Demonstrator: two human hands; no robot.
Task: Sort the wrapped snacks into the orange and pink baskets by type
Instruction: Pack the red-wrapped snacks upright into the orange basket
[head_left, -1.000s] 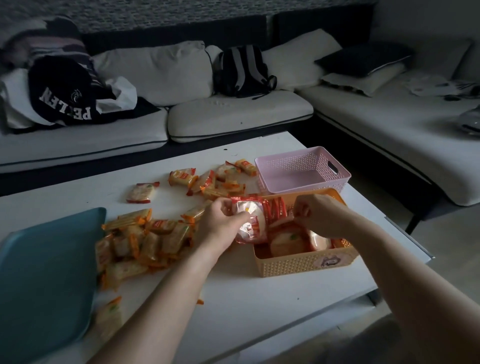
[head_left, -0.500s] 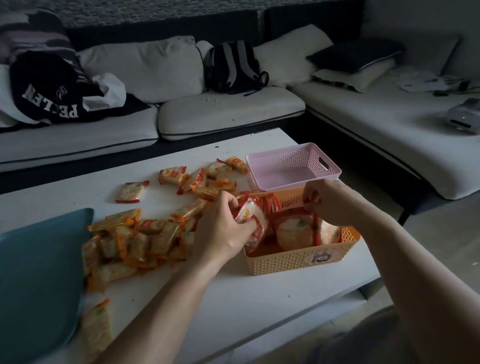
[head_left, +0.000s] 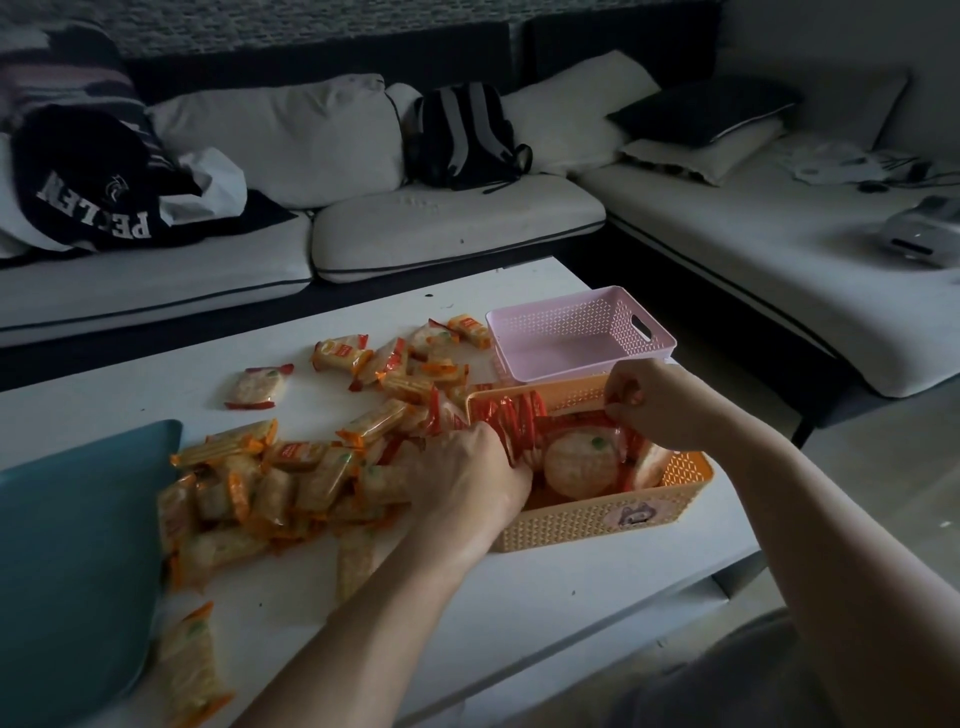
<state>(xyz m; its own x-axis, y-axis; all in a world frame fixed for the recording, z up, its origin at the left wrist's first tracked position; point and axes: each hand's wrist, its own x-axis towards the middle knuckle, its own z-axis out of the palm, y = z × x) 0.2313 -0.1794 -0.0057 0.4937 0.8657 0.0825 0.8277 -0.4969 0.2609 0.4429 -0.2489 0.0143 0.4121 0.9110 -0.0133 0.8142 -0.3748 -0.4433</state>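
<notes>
Left grip curls round red-wrapped round snacks inside the orange plastic basket, and right grip pinches one's wrapper edge. Pink plastic basket sits just beyond the right grip, orange-wrapped snacks piled left of the left grip.

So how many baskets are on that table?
2. The pink basket sits near the table's far right edge, with nothing visible inside. The orange basket stands just in front of it, holding red-wrapped snacks. None seem hidden.
</notes>
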